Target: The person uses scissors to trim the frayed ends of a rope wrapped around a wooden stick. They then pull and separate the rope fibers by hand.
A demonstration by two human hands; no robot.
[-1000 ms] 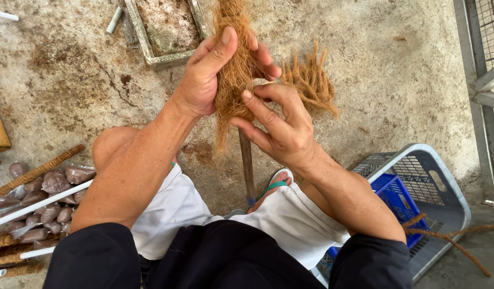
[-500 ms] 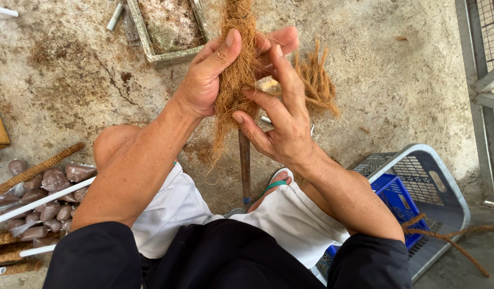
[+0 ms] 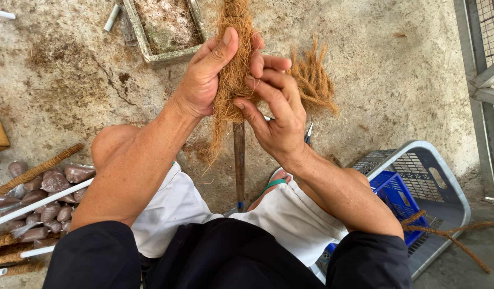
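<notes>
Seen from above, a seated person's left hand [image 3: 209, 80] and right hand [image 3: 276, 115] close their fingers around a shaggy brown coconut-fibre bundle [image 3: 232, 64], pressing it against an upright wooden pole [image 3: 239, 166] above the concrete floor [image 3: 391, 80], beside a grey plastic basket [image 3: 423, 176]

coconut fibre bundle [image 3: 232, 80] | brown, shaggy, upright | wrapped around thin pole [image 3: 239, 166] | loose strands hanging

One rectangular tray [image 3: 196, 51] of soil, one grey basket [image 3: 445, 182] and one blue crate [image 3: 394, 195] are present. One upright stick [image 3: 239, 160] stands between the knees. Filled brown pouches [image 3: 54, 182] at left lie heaped; their number cannot be told.
</notes>
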